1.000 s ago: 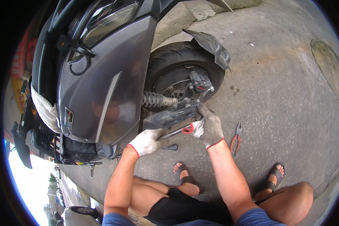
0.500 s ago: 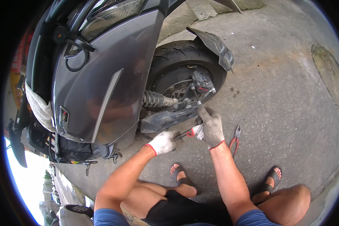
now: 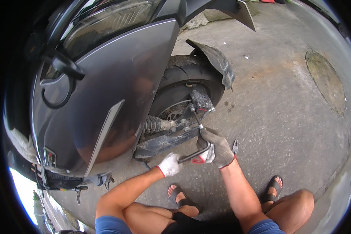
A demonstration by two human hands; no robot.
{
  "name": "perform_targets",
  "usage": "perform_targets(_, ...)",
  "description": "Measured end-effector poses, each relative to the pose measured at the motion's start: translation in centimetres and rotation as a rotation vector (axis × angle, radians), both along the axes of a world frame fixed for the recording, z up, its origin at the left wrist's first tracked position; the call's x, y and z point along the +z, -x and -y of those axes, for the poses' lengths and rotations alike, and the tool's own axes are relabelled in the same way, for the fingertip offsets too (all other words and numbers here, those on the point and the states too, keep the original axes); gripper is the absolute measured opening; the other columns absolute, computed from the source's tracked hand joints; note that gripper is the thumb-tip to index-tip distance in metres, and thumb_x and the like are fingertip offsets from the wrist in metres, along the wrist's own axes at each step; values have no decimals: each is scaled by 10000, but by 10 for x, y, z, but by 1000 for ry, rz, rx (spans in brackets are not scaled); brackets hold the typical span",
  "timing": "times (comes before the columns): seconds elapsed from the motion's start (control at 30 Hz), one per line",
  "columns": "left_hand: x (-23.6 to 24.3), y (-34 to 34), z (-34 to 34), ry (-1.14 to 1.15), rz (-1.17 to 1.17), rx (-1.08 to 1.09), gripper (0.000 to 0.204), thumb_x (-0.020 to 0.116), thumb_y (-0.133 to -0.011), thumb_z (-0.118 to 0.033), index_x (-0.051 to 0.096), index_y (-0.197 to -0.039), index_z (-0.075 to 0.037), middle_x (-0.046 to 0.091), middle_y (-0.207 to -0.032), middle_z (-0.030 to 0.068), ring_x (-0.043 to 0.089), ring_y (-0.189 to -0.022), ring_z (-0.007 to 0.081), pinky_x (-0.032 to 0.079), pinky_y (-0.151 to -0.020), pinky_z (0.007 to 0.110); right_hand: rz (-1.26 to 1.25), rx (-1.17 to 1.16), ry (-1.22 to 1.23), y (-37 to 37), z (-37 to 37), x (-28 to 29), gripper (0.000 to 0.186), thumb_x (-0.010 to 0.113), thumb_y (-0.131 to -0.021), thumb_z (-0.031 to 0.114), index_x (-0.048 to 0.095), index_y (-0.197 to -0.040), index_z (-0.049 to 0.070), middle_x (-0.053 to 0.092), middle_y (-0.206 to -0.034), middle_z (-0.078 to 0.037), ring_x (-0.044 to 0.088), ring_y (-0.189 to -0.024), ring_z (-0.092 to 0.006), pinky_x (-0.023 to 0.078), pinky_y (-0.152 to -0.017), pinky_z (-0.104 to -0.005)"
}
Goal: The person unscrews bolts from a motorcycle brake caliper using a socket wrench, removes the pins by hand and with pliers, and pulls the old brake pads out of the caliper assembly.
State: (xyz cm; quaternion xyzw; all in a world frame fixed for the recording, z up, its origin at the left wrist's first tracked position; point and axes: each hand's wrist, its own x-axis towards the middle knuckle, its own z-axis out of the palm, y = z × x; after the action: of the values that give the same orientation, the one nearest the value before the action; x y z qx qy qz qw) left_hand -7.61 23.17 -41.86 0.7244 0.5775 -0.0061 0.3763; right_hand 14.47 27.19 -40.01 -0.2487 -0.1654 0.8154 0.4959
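Concrete ground [image 3: 273, 113] spreads right of and beneath a grey scooter [image 3: 109, 89], whose side panel fills the upper left. Rear tyre [image 3: 189, 72] shows past its edge, ragged dark mudguard [image 3: 216, 62] above it, dirty swingarm [image 3: 163, 143] low in front. Right hand [image 3: 217, 146], gloved, closes around the middle of a dark bar wrench [image 3: 192, 155]; white red-edged fabric [image 3: 205, 154] bunches beside the palm. Left hand [image 3: 170, 164], gloved in white, curls shut on the wrench's lower end. Coil shock [image 3: 155, 124] sits left of the brake caliper [image 3: 201, 101]; wrench's upper end reaches the caliper's left edge. Pliers [image 3: 235, 146] lie just beside right wrist, handles hidden.
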Motion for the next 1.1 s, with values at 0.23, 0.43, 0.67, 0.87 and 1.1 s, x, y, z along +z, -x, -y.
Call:
perform_targets(0.23,-20,13,-4,2,88,-61,302,553,-828,-196,689,-1057,-53,633,-927,278,599,-936,464,504,-763,503,-293,150,-12,5,-13,-19,246,560,-939,235,541,-918,-10,468,-604,-40,449,-533,-161,373,-510,-307)
perform_targets(0.43,-17,8,-14,31,218,-202,200,631,-848,-144,704,-994,-29,670,-862,233,652,-764,410,515,-640,428,-658,306,-79,11,-20,-28,341,504,-978,328,466,-778,55,406,-499,-14,352,-436,-137,306,-462,-287)
perform_targets(0.67,-18,2,-17,84,255,-138,235,655,-826,-180,706,-1008,-41,687,-854,212,674,-799,391,545,-665,413,-514,254,100,7,-18,-12,302,493,-1009,253,521,-796,42,441,-569,-3,382,-445,-92,293,-421,-246)
perform_targets(0.87,-43,11,-15,-91,313,-215,226,742,-789,-230,715,-929,-55,681,-771,161,675,-728,367,539,-626,409,-267,213,184,4,-20,1,319,516,-985,236,513,-738,36,429,-549,-22,385,-451,-114,299,-438,-255)
perform_targets(1.1,-57,10,-14,-118,370,-165,210,768,-739,-190,690,-883,-59,682,-768,156,674,-701,360,545,-612,404,-164,175,227,0,-21,11,288,558,-964,232,567,-768,22,506,-613,-36,449,-497,-111,342,-457,-252)
